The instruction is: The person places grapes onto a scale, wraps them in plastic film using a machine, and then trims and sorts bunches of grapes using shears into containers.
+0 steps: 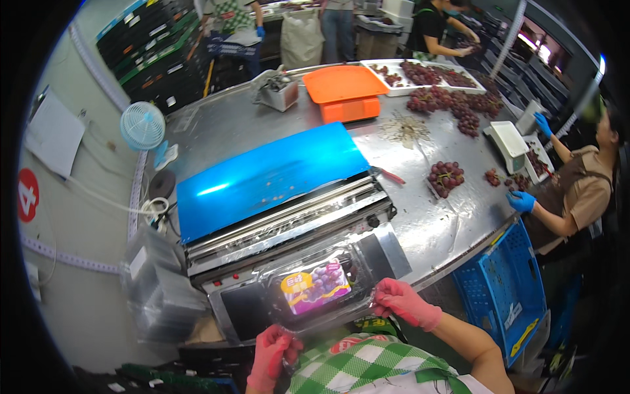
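A clear plastic tray (362, 271) with a printed grape label (315, 286) lies before me on the wrapping machine's front plate (393, 248). Dark fruit shows beside the label; the rest of the contents is hidden. Shiny clear film (339, 317) covers the tray and reaches toward me. My right hand (406, 304), in a pink glove, pinches the film near the tray's right corner. At the near left, my pink-gloved left hand (274, 352) has its fingers closed on the film's other corner. Behind the tray stands the film wrapping machine (290, 221) with a blue cover (275, 175).
Stacked clear trays (162, 290) stand at left, below a small fan (142, 125). Beyond the machine are an orange scale (344, 93), red-handled tool (392, 176) and grape bunch (445, 180). A blue crate (507, 290) and a blue-gloved co-worker (571, 197) are at right.
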Motion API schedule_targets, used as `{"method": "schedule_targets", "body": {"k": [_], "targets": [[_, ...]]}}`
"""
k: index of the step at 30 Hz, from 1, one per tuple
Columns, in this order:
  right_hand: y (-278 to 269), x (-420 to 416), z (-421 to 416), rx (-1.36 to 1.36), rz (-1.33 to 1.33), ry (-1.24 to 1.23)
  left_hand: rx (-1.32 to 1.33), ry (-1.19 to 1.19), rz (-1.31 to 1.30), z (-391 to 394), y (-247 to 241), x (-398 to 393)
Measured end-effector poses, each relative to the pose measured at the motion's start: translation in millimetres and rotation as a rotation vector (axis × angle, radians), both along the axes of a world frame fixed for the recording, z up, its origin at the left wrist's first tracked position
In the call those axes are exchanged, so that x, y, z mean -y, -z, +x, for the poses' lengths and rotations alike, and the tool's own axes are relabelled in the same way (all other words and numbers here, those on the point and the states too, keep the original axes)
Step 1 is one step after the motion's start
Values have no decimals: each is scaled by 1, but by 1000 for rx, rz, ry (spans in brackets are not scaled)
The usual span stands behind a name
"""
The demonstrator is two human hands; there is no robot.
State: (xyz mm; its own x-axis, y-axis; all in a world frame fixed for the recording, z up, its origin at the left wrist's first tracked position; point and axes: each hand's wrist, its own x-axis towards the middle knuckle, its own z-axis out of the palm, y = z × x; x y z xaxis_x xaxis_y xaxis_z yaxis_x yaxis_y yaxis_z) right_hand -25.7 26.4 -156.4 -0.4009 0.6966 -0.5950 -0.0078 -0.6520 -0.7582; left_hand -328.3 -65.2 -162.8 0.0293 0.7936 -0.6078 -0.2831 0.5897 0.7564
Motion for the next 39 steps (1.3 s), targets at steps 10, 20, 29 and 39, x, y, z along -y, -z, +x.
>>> {"method": "schedule_targets", "body": {"k": [10, 20, 29, 39], "targets": [[41, 13, 14, -193, 53, 117, -48, 141, 84, 15, -15, 1], [51, 175, 104, -637, 285, 835, -360, 776, 426, 143, -69, -37], [54, 405, 103, -532, 355, 1919, -64, 1760, 478, 356, -42, 26], [81, 495, -57, -317, 576, 2773, 201, 2605, 496, 469, 30, 158]]}}
